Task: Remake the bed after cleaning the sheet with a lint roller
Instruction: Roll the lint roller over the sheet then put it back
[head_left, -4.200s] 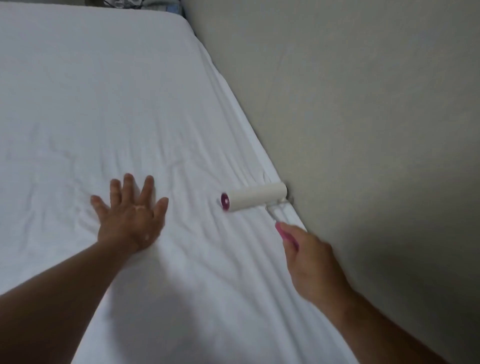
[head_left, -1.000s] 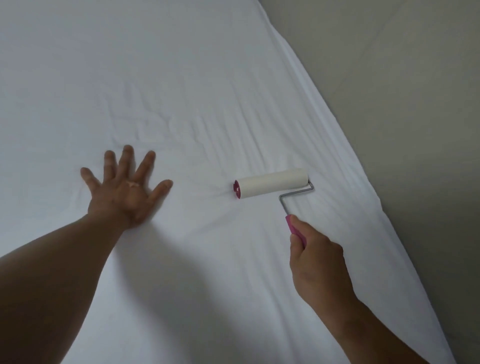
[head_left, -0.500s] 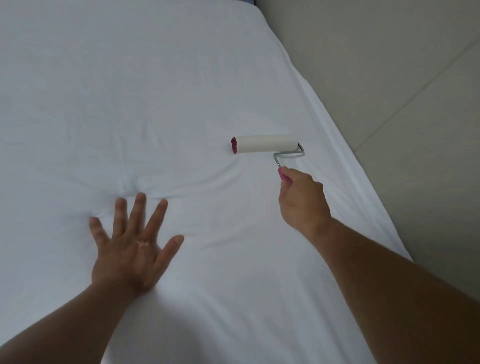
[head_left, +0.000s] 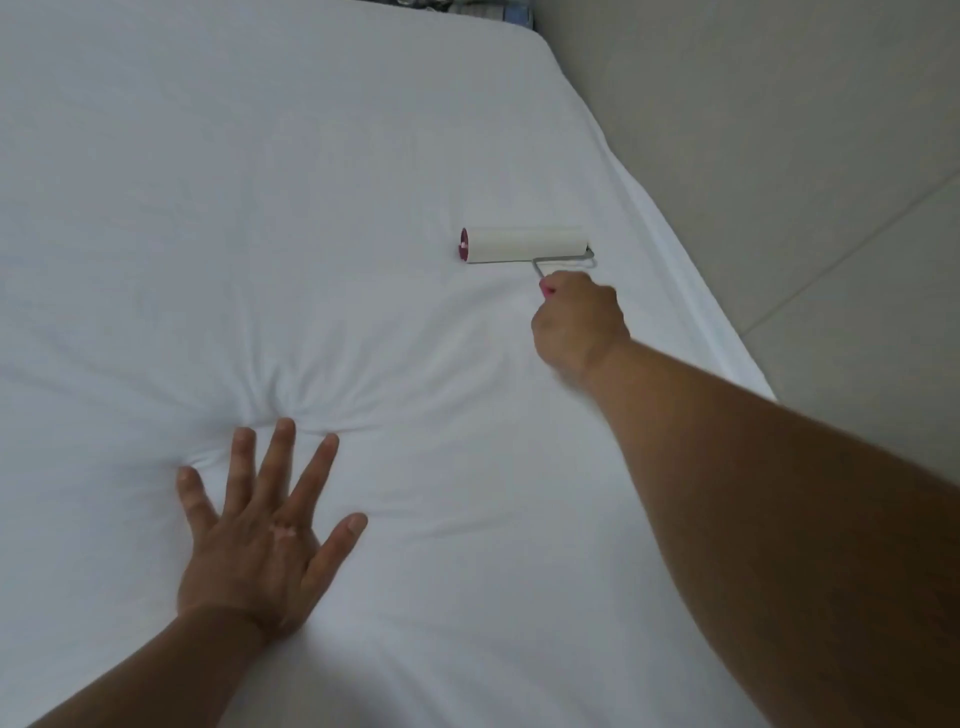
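My left hand (head_left: 260, 540) lies flat on the white sheet (head_left: 260, 208), fingers spread straight and apart, with creases bunching just beyond my fingertips. My right hand (head_left: 576, 325) is curled tight round the pink handle (head_left: 545, 289) of the lint roller (head_left: 524, 245). Its white drum rests on the sheet, lying crosswise near the bed's right edge, beside the grey wall (head_left: 779, 130).

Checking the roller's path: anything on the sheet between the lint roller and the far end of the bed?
Nothing visible. The right hand grips the lint roller, and the sheet beyond it lies bare up to the far edge. The only bunched folds sit by the flat-pressed left hand, nearer the camera, off that line.
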